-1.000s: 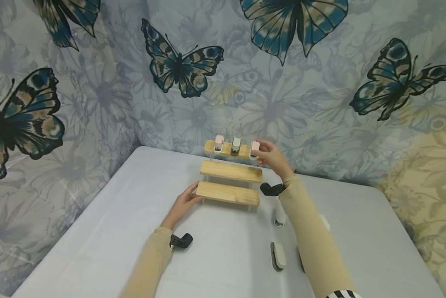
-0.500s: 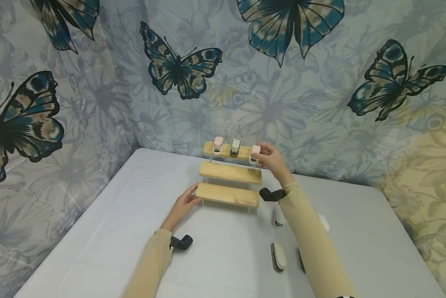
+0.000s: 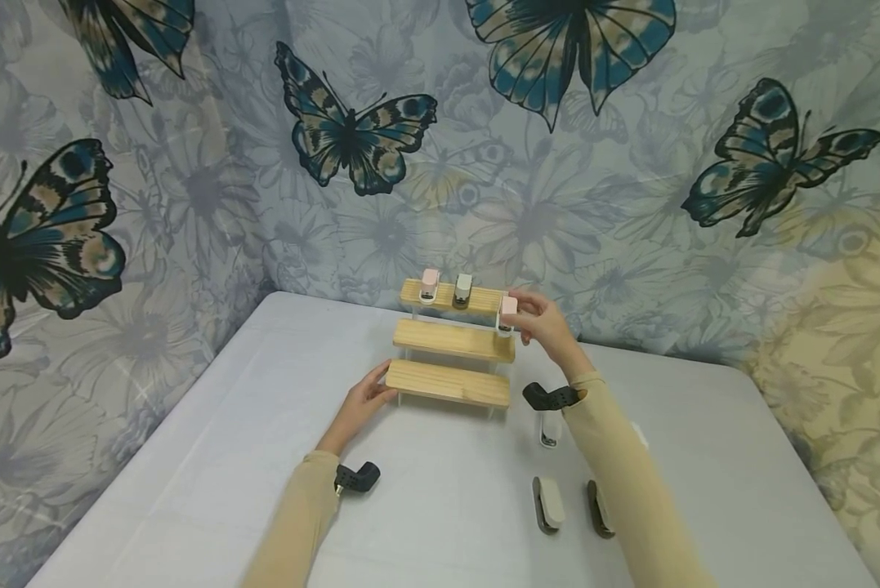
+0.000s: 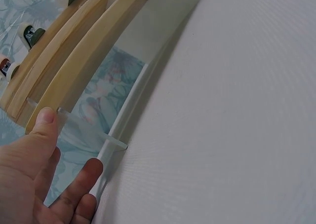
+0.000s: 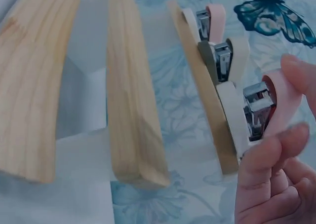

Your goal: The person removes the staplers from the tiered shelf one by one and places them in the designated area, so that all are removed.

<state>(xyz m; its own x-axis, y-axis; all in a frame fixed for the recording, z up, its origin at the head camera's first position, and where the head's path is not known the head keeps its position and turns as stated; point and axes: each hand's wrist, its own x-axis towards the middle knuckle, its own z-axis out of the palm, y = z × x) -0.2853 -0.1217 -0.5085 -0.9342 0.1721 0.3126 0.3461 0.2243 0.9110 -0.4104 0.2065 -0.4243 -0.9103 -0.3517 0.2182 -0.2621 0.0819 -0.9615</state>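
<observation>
My right hand (image 3: 550,331) pinches a small pink and white stapler (image 3: 508,313) between thumb and fingers at the right end of the top shelf (image 3: 482,300). In the right wrist view this stapler (image 5: 284,103) overlaps the shelf's end, its metal front facing the lower tiers. Along the same shelf stand another pink and white stapler (image 3: 429,284) and a pale green one with a dark base (image 3: 462,290). My left hand (image 3: 361,411) holds the left end of the lowest shelf (image 3: 447,382); its thumb (image 4: 47,116) lies on the board's edge, the other fingers partly behind and below.
The three-tier wooden stand has clear supports (image 4: 94,128). On the white-covered table (image 3: 440,490) lie a white stapler (image 3: 549,429), a cream stapler (image 3: 549,505) and a dark-based stapler (image 3: 599,508) partly under the right sleeve. A butterfly-print cloth (image 3: 542,204) hangs behind.
My right hand has moved slightly right and toward me, carrying the pink stapler from its spot on the top shelf to the shelf's right end. My left hand keeps its place.
</observation>
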